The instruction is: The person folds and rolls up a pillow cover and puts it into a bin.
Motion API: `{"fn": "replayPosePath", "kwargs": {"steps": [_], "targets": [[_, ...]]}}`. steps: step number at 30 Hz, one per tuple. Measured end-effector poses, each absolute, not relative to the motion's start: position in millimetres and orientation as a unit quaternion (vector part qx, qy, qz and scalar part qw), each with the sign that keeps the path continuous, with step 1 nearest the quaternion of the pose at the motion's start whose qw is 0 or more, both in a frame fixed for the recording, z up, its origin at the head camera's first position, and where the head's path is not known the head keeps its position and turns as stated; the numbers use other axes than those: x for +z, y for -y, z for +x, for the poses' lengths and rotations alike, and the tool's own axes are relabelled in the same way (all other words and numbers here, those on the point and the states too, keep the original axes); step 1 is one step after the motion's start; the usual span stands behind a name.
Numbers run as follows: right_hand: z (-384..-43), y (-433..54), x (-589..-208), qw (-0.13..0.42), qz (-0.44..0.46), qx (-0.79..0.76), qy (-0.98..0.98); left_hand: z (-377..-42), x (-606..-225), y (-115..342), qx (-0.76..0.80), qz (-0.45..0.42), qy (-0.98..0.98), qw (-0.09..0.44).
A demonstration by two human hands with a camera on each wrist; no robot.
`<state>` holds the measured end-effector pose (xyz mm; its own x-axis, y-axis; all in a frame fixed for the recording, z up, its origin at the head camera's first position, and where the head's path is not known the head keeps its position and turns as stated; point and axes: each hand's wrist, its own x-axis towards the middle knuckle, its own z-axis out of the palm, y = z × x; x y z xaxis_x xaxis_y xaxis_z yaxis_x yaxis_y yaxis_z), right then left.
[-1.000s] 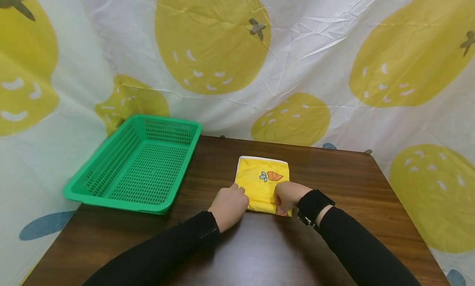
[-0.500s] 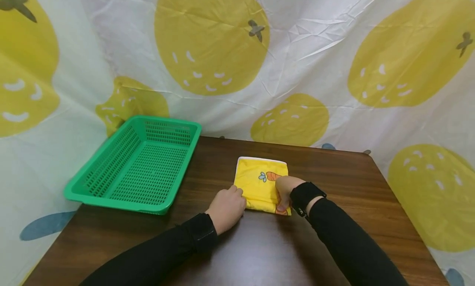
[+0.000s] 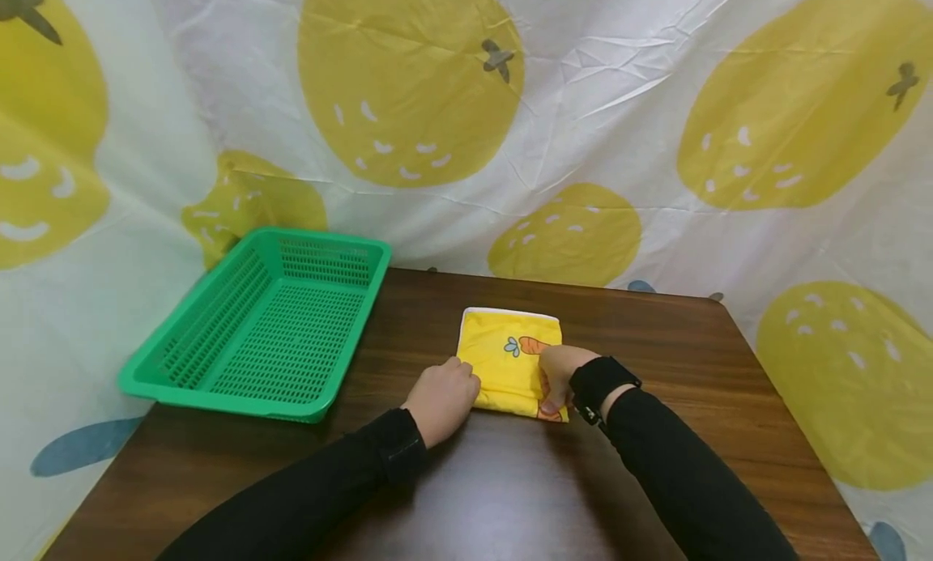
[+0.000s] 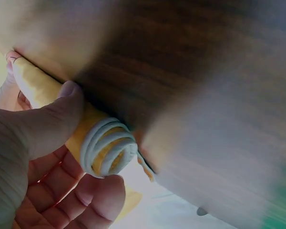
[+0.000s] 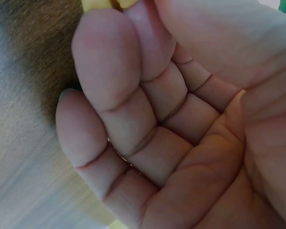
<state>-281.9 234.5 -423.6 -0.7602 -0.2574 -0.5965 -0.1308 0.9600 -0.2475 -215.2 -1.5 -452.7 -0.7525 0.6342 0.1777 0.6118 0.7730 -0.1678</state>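
Note:
A yellow cloth (image 3: 490, 346) with a carrot print and white trim lies on the table, its near edge rolled up. My left hand (image 3: 445, 399) grips the left end of the roll; in the left wrist view the thumb lies along one side and the fingers curl under the other. There the end of the roll (image 4: 107, 148) shows several coiled layers of pale trim. At the right end, my right hand (image 3: 563, 375) pinches the cloth next to the carrot. In the right wrist view the curled fingers (image 5: 109, 57) hide most of it.
A green plastic basket (image 3: 219, 404) with slotted walls stands at the left, nothing inside it. The dark wooden table (image 3: 656, 342) reaches back to a white curtain (image 3: 568, 124) with yellow fruit prints. A black band (image 3: 603, 383) circles the right wrist.
My right hand has shifted slightly up and left, now overlapping the carrot's tip. The left hand stays at the roll's left end. The whole view has drifted a little.

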Motion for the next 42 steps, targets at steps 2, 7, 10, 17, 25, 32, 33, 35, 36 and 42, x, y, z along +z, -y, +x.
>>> {"fn": "replayPosePath", "kwargs": {"steps": [2, 7, 10, 17, 25, 32, 33, 35, 36, 42], "targets": [[-282, -235, -424, 0.329, -0.106, -0.098, -0.933, -217, -453, 1, 0.052, -0.335, 0.935, 0.108], [-281, -239, -422, 0.33, -0.111, -0.1, -0.932, -219, -447, 0, 0.055, -0.336, 0.936, 0.09], [-280, -241, -422, 0.337, -0.113, -0.105, -0.929, -225, -444, -1, 0.033, -0.331, 0.941, 0.062], [-281, -242, -425, 0.339, -0.125, -0.124, -0.924, -261, -440, -4, -0.045, -0.305, 0.948, -0.079], [-280, -244, -426, 0.339, -0.112, -0.135, -0.924, -286, -447, -13, -0.037, -0.277, 0.946, -0.161], [-257, -241, -429, 0.223, -0.193, -0.07, -0.953, -277, -442, -17, -0.047, -0.254, 0.953, -0.158], [-251, -239, -430, 0.186, -0.214, -0.045, -0.958, -276, -442, -16, -0.047, -0.253, 0.954, -0.156], [-235, -234, -431, 0.11, -0.246, 0.004, -0.963, -275, -441, -16, -0.044, -0.252, 0.955, -0.15], [-227, -232, -433, 0.074, -0.254, 0.022, -0.964, -275, -441, -15, -0.043, -0.253, 0.955, -0.15], [-186, -231, -445, -0.066, -0.277, 0.069, -0.956, -275, -440, -14, -0.036, -0.266, 0.953, -0.138]]}}
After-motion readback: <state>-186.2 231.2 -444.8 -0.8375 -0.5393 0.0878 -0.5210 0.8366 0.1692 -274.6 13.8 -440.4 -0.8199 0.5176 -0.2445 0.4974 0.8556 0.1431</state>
